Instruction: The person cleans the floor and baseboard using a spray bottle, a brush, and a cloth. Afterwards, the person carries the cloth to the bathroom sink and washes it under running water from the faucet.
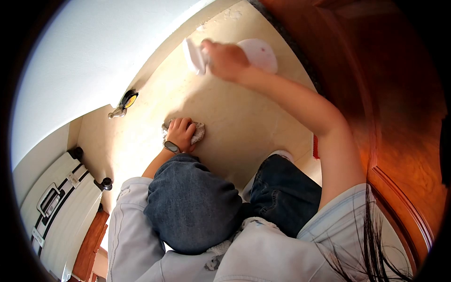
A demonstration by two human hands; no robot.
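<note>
Your right fingers [206, 44] are curled around a blurred white object [192, 56], up off the floor [141, 155] by the look of it, its exact kind impossible to tell; a white rounded piece [260, 54] shows on the hand's other side, and whether the 2 join, you can't say. Down below, your left fingers [177, 124] are bent over a crumpled grey cloth [199, 134], clamping it to the floor just ahead of your left knee [188, 202]. So, 2 hands, 2 items: this looks like floor work with cloth and white object together. It calls for a steady right wrist and a flat left palm. Farther out, a suitcase [63, 207] sits left, a wooden panel [399, 155] right.
</note>
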